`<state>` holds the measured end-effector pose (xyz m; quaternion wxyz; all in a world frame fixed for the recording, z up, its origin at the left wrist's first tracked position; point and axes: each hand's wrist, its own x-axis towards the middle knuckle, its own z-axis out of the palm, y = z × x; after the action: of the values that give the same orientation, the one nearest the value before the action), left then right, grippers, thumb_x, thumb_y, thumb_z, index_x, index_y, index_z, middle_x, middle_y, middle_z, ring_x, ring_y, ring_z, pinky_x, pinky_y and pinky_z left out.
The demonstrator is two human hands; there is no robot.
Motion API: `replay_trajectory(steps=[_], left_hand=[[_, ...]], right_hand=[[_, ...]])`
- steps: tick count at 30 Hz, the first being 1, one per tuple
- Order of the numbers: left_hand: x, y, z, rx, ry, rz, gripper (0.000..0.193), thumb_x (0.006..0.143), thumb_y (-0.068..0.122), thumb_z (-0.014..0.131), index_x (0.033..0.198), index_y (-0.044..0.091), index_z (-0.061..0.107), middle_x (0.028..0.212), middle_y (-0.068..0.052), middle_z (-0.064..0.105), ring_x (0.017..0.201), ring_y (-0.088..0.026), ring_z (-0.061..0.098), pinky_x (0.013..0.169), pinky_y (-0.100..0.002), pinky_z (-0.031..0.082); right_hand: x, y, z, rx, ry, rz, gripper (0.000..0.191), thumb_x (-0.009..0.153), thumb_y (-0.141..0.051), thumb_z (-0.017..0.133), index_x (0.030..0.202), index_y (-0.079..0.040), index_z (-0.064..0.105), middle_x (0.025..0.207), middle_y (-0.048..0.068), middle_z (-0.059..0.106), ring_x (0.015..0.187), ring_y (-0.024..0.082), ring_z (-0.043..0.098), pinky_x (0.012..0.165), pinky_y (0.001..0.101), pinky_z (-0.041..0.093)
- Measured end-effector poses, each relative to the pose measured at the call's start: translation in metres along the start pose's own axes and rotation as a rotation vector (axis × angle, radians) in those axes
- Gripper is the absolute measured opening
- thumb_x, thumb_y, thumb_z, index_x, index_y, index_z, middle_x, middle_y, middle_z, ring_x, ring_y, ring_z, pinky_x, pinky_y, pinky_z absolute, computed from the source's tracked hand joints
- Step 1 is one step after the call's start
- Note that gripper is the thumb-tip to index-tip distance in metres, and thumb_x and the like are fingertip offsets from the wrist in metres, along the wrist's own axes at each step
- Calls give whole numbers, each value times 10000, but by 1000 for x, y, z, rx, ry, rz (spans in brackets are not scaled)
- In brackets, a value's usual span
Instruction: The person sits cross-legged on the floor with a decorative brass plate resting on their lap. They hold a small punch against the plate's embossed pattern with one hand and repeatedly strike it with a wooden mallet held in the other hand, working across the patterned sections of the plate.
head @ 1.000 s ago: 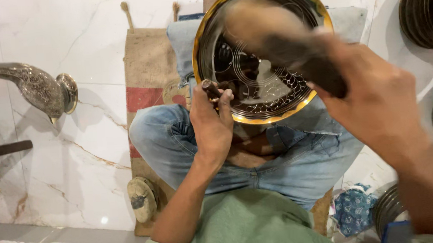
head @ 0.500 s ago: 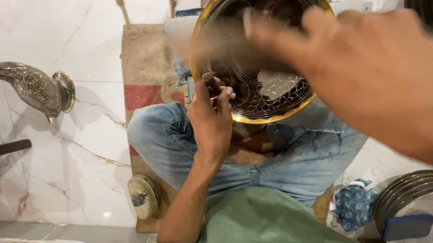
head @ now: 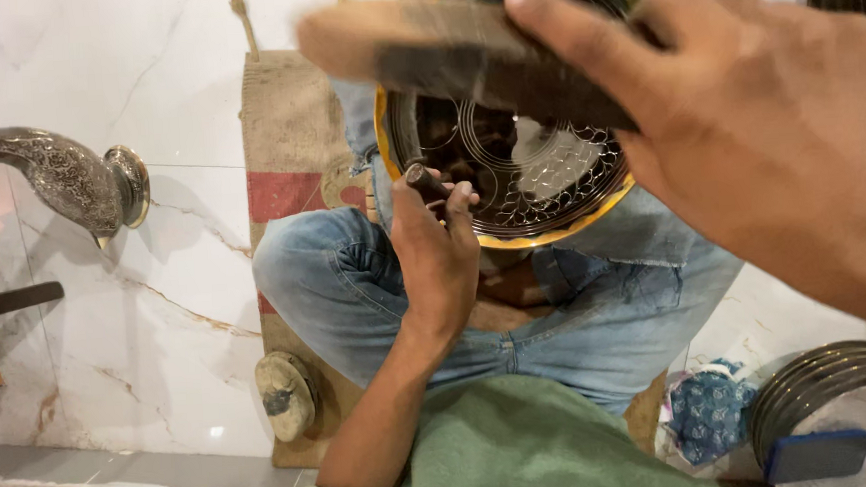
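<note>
Our left hand [head: 439, 258] pinches a small dark punch [head: 426, 182], tip on the engraved brass-rimmed plate [head: 539, 182] propped on our lap; our right hand [head: 747, 134] is wrapped tight round a blurred wooden mallet [head: 421, 39] above the plate's upper edge

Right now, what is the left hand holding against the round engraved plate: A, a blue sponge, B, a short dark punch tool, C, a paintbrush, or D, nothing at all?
B: the left hand grips a short dark punch tool with its tip on the engraved plate, while the right hand holds a wooden mallet above it.
</note>
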<state>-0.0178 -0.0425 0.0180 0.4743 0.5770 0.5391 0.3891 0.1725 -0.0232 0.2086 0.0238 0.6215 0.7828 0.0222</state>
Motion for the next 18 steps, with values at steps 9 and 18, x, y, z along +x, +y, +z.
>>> replay_trajectory(steps=[9,18], left_hand=[[6,5,-2,40,-25,34,221,1019,23,645,1164,-31,488,913,-114,671,808,-201,733,709,-322,585],[38,8,-10,140,-315,226,339,938,46,723,1253,-6,610,1046,-174,713,925,-345,725,791,-400,571]], right_hand=[[7,7,10,-203,-318,-135,880,905,-204,746,1663,-363,328,962,60,672,759,287,724,616,404,578],[-34,26,27,-213,-473,85,1010,731,-271,776,1649,-381,369,1044,19,694,722,227,735,586,364,592]])
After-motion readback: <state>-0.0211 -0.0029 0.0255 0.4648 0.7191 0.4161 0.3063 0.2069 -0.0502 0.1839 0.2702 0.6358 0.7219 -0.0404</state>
